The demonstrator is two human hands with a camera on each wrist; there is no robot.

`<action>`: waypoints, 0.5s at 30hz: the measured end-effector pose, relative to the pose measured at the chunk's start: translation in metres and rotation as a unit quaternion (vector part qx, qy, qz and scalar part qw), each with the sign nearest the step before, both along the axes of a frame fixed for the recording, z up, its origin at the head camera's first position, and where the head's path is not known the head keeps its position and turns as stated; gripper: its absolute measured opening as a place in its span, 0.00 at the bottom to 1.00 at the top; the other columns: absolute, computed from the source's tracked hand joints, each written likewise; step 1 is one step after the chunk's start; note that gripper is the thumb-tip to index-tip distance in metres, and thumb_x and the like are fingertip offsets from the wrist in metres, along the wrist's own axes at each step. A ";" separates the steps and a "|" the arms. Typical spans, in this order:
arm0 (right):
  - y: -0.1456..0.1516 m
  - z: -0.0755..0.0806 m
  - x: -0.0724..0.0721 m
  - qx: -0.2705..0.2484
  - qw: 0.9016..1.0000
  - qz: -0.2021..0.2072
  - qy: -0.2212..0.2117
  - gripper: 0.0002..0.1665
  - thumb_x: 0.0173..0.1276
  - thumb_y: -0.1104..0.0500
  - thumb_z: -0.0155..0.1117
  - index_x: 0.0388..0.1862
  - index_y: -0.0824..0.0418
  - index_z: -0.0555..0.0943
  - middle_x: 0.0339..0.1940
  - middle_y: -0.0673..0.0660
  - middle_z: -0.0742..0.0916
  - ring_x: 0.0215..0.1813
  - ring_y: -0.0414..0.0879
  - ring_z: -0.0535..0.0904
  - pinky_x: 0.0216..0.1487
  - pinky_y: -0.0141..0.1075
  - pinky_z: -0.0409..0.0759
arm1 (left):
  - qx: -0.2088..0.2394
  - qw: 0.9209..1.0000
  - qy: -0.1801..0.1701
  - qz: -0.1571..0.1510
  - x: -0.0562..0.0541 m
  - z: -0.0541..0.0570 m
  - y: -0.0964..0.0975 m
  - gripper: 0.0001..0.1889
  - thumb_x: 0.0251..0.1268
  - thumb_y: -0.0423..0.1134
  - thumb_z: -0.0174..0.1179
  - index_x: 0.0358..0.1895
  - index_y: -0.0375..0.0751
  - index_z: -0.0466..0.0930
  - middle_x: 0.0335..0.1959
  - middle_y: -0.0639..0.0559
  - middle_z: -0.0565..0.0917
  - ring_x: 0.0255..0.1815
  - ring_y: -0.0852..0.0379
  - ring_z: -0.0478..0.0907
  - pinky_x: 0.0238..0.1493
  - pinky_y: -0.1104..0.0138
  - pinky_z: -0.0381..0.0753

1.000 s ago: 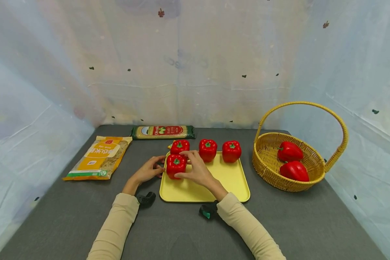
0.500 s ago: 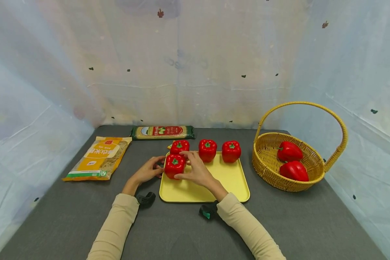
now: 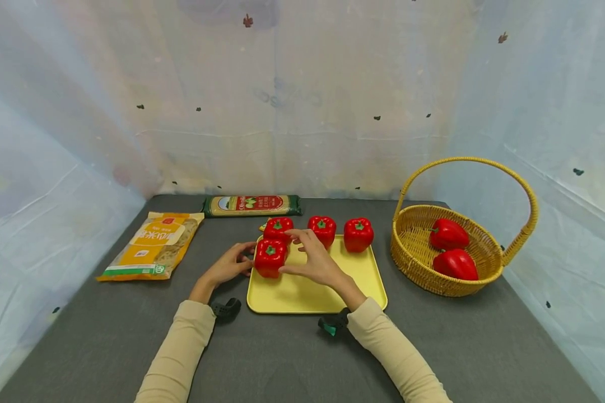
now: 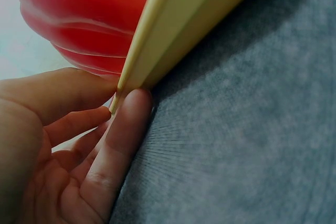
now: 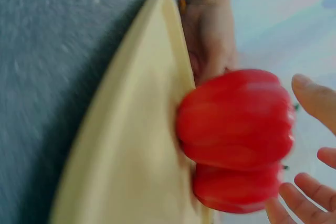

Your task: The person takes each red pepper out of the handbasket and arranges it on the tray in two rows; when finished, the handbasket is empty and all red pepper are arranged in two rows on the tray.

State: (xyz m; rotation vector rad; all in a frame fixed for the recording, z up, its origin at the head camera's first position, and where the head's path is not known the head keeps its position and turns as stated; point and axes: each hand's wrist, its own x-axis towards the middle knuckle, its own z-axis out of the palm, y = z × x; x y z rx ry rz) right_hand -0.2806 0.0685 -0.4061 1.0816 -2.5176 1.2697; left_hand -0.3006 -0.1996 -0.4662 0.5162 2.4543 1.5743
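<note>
At the left rim of a yellow tray [image 3: 302, 299], my left hand [image 3: 229, 264] pinches the edge, with the thumb above and a fingertip under it. Just inside that rim, a red bell pepper [image 3: 270, 258] stands upright on the tray. My right hand [image 3: 313, 262] hovers to its right, fingers spread and bent, holding nothing; the right wrist view shows a gap between the fingers and the pepper [image 5: 236, 119]. A second bell pepper [image 3: 278, 226] sits behind the first. Two more, a middle one [image 3: 322, 230] and a right one [image 3: 358, 235], line the tray's far side.
To the right stands a yellow wicker basket [image 3: 408, 260] with a tall handle, holding two red bell peppers. An orange-and-clear food packet [image 3: 153, 246] lies at the left. A green-and-red pasta packet [image 3: 252, 205] lies along the table's back edge.
The front-left pepper has shifted slightly left. My right hand has let go of it and drawn back to the right. The left hand has stayed at the rim.
</note>
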 end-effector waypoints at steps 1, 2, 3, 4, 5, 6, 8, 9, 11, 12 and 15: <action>0.003 0.002 0.000 0.000 1.000 -0.001 0.006 0.46 0.50 0.50 0.76 0.66 0.59 0.65 0.55 0.59 0.72 0.54 0.49 0.71 0.55 0.47 0.76 | 0.000 1.000 0.001 0.000 0.000 0.000 0.000 0.29 0.66 0.31 0.53 0.69 0.30 0.56 0.54 0.34 0.64 0.38 0.54 0.75 0.35 0.64 0.83; 0.006 0.005 -0.001 0.000 1.000 -0.002 0.013 0.46 0.50 0.50 0.76 0.65 0.60 0.65 0.55 0.58 0.73 0.54 0.49 0.71 0.54 0.46 0.76 | 0.000 1.000 0.001 0.002 0.000 0.000 0.000 0.29 0.66 0.31 0.54 0.69 0.31 0.56 0.54 0.34 0.64 0.38 0.54 0.75 0.35 0.64 0.83; 0.010 0.007 -0.001 -0.001 1.000 -0.004 0.020 0.45 0.50 0.50 0.76 0.65 0.60 0.66 0.55 0.57 0.73 0.54 0.49 0.71 0.54 0.46 0.76 | 0.000 1.000 0.001 0.002 0.000 0.000 0.000 0.29 0.66 0.31 0.54 0.69 0.31 0.57 0.54 0.34 0.64 0.38 0.54 0.75 0.35 0.64 0.83; 0.014 0.009 -0.002 -0.003 1.000 -0.004 0.026 0.45 0.50 0.49 0.76 0.64 0.59 0.66 0.55 0.56 0.73 0.54 0.49 0.71 0.54 0.47 0.76 | 0.000 1.000 0.002 0.001 0.000 0.000 -0.001 0.29 0.66 0.31 0.54 0.69 0.31 0.57 0.54 0.34 0.64 0.38 0.54 0.75 0.35 0.64 0.83; 0.018 0.012 -0.002 -0.007 1.000 -0.004 0.030 0.44 0.51 0.49 0.75 0.64 0.59 0.67 0.55 0.55 0.73 0.55 0.49 0.70 0.54 0.47 0.76 | -0.001 1.000 0.003 -0.001 0.000 0.001 -0.001 0.29 0.66 0.31 0.54 0.69 0.31 0.57 0.54 0.34 0.64 0.38 0.54 0.76 0.35 0.64 0.83; 0.022 0.014 -0.003 -0.010 0.999 -0.004 0.037 0.44 0.51 0.50 0.75 0.64 0.60 0.67 0.56 0.55 0.73 0.55 0.50 0.70 0.54 0.47 0.76 | -0.001 1.000 0.002 0.000 0.000 0.001 -0.001 0.29 0.66 0.31 0.54 0.69 0.31 0.57 0.54 0.34 0.64 0.39 0.53 0.76 0.36 0.64 0.83; 0.032 0.019 -0.004 -0.019 0.999 -0.005 0.046 0.43 0.52 0.50 0.75 0.64 0.59 0.67 0.56 0.57 0.74 0.56 0.52 0.71 0.53 0.49 0.76 | 0.000 1.000 -0.001 0.002 0.000 0.001 -0.001 0.29 0.66 0.31 0.54 0.69 0.32 0.57 0.54 0.35 0.64 0.39 0.53 0.76 0.36 0.64 0.83; 0.037 0.021 -0.005 -0.026 0.999 -0.007 0.047 0.42 0.52 0.50 0.75 0.64 0.59 0.67 0.56 0.58 0.74 0.56 0.53 0.71 0.53 0.50 0.75 | 0.000 1.000 -0.002 0.003 0.000 0.001 -0.001 0.29 0.66 0.31 0.54 0.69 0.32 0.57 0.54 0.35 0.64 0.39 0.53 0.75 0.36 0.64 0.83; 0.048 0.027 -0.005 -0.039 0.998 -0.011 0.049 0.41 0.53 0.52 0.74 0.64 0.59 0.68 0.55 0.60 0.74 0.55 0.55 0.71 0.53 0.50 0.76 | 0.001 1.000 -0.005 0.005 0.000 0.001 0.000 0.29 0.66 0.31 0.54 0.69 0.33 0.57 0.54 0.35 0.64 0.39 0.52 0.75 0.36 0.64 0.83; 0.053 0.030 -0.004 -0.043 0.998 -0.014 0.050 0.41 0.53 0.52 0.74 0.64 0.59 0.68 0.54 0.61 0.74 0.55 0.56 0.71 0.52 0.50 0.76 | 0.002 1.000 -0.006 0.006 0.000 0.001 0.000 0.29 0.66 0.31 0.55 0.69 0.33 0.57 0.54 0.35 0.64 0.40 0.52 0.75 0.36 0.64 0.83; 0.072 0.040 0.000 -0.051 0.996 -0.034 0.059 0.38 0.54 0.56 0.74 0.63 0.59 0.69 0.54 0.60 0.75 0.54 0.55 0.72 0.51 0.50 0.77 | 0.003 1.000 -0.010 0.010 0.000 0.000 0.001 0.29 0.65 0.31 0.55 0.69 0.34 0.58 0.54 0.36 0.64 0.40 0.51 0.75 0.36 0.63 0.83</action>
